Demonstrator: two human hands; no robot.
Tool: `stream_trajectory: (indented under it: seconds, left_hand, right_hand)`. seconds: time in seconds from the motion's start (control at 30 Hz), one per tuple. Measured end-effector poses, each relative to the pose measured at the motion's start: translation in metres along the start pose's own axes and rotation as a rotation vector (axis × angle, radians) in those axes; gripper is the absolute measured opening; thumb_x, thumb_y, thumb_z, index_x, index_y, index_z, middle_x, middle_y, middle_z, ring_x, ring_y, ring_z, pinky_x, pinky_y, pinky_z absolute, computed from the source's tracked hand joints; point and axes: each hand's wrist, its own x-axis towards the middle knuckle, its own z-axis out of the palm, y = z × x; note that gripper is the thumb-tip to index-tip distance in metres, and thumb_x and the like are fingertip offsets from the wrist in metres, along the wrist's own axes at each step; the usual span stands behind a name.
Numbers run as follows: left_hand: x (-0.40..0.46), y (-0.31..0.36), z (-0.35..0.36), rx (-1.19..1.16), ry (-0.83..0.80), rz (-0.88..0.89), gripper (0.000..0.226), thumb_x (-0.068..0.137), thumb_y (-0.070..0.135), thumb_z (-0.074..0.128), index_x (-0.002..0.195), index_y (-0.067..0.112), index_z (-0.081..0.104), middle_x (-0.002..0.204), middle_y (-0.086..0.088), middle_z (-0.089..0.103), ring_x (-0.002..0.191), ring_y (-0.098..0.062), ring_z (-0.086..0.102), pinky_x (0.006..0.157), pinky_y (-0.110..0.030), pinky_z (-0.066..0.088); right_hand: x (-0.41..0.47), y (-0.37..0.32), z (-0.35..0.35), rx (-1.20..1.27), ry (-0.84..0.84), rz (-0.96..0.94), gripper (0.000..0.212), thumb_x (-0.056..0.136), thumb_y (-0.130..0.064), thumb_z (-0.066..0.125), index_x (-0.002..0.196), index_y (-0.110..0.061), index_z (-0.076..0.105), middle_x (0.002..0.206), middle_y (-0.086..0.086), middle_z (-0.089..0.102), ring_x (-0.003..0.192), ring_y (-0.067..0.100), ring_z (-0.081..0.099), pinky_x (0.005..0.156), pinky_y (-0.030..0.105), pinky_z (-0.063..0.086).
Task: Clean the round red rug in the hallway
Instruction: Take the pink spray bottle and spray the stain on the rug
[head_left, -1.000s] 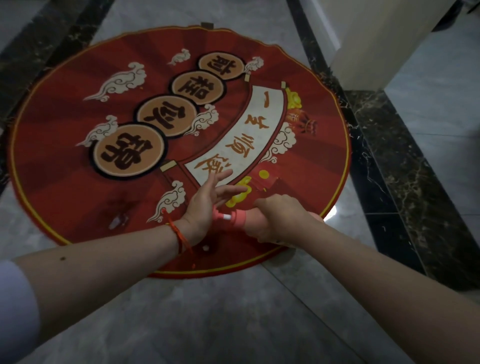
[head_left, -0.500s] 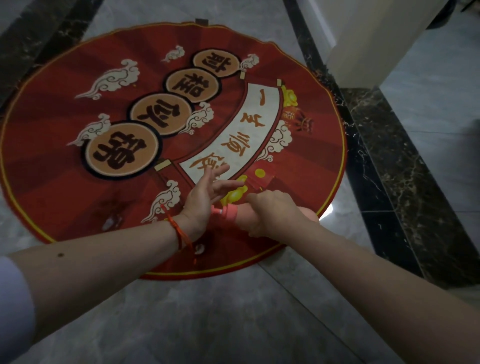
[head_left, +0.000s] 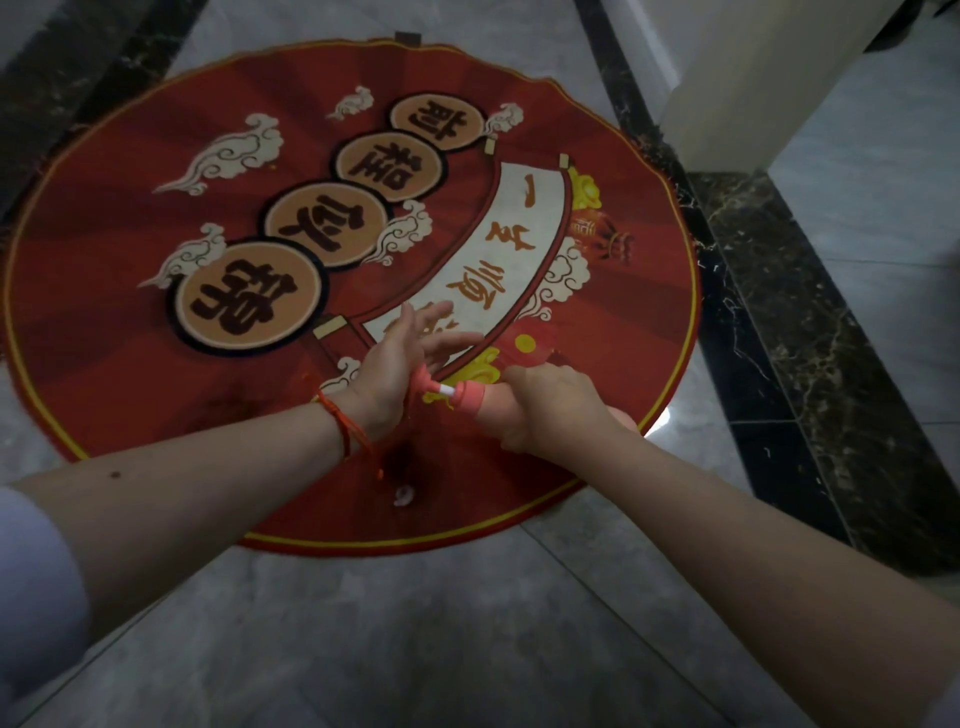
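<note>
Round red rug (head_left: 130, 338) is laid flat on the hallway floor. A pink bottle (head_left: 470, 397) is gripped by the right hand (head_left: 550, 410); the left hand (head_left: 395, 358) is spread at its nozzle. Debris is still seen; cleaning is judged barely begun.

the red rug (head_left: 130, 322) bears upside-down chinese characters "锦绣前程" in discs.

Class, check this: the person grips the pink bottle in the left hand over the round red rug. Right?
Wrong hand. The head view shows the right hand gripping the pink bottle over the round red rug; the left hand is open at its nozzle.
</note>
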Motion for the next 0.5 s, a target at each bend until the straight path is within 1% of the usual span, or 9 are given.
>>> stream_trajectory:
  seconds: [0.1,0.13,0.2,0.23,0.3,0.4,0.5]
  left_hand:
    - [-0.002,-0.002,-0.004,0.011,0.006,0.003,0.057,0.102,0.046,0.005,0.136,0.019,0.042,0.114,-0.009,0.069,0.127,-0.016,0.049,0.112,-0.03,0.028]
    - [-0.003,-0.003,-0.006,0.013,0.008,0.001,0.058,0.102,0.046,0.005,0.138,0.018,0.041,0.114,-0.008,0.069,0.125,-0.014,0.051,0.107,-0.025,0.032]
    - [-0.009,-0.006,-0.004,-0.006,-0.002,-0.03,0.059,0.102,0.045,0.006,0.14,0.017,0.039,0.113,-0.006,0.069,0.112,-0.007,0.059,0.088,-0.016,0.042]
    - [-0.012,-0.01,-0.003,-0.024,-0.007,-0.044,0.059,0.102,0.045,0.006,0.141,0.016,0.039,0.113,-0.007,0.068,0.104,-0.005,0.063,0.08,-0.014,0.046]
    - [-0.015,-0.016,-0.001,-0.065,-0.001,-0.056,0.059,0.102,0.045,0.008,0.142,0.013,0.037,0.112,-0.01,0.067,0.095,-0.007,0.067,0.07,-0.014,0.051]
    - [-0.015,-0.017,0.001,-0.102,0.017,-0.063,0.058,0.103,0.044,0.009,0.142,0.012,0.038,0.11,-0.01,0.067,0.092,-0.009,0.068,0.068,-0.017,0.053]
    - [-0.015,-0.018,0.002,-0.096,0.032,-0.068,0.058,0.103,0.044,0.009,0.142,0.012,0.037,0.11,-0.008,0.068,0.098,-0.013,0.066,0.075,-0.021,0.053]
  right_hand:
    - [0.003,-0.004,0.001,-0.004,-0.014,-0.016,0.052,0.074,-0.035,0.074,0.118,-0.018,0.052,0.115,0.005,0.062,0.105,0.028,0.06,0.076,0.032,0.041]
    - [0.004,-0.005,0.001,-0.012,-0.018,-0.023,0.053,0.074,-0.035,0.074,0.118,-0.018,0.052,0.115,0.005,0.062,0.105,0.028,0.06,0.076,0.032,0.041]
    - [0.004,-0.005,0.002,-0.049,-0.027,-0.039,0.054,0.073,-0.036,0.075,0.119,-0.019,0.051,0.115,0.005,0.062,0.105,0.028,0.06,0.077,0.032,0.042]
    - [0.003,-0.005,0.003,-0.072,-0.032,-0.049,0.055,0.073,-0.037,0.075,0.12,-0.02,0.051,0.116,0.005,0.062,0.105,0.027,0.06,0.078,0.033,0.043]
    - [0.003,-0.005,0.006,-0.1,-0.039,-0.068,0.057,0.074,-0.038,0.075,0.122,-0.021,0.051,0.117,0.005,0.062,0.106,0.027,0.06,0.08,0.033,0.044]
    - [0.002,-0.004,0.006,-0.105,-0.029,-0.076,0.057,0.074,-0.038,0.074,0.123,-0.021,0.05,0.117,0.004,0.062,0.106,0.027,0.06,0.08,0.033,0.044]
    - [0.003,-0.004,0.005,-0.115,-0.006,-0.097,0.052,0.075,-0.035,0.074,0.119,-0.021,0.051,0.115,0.004,0.062,0.104,0.027,0.06,0.077,0.032,0.042]
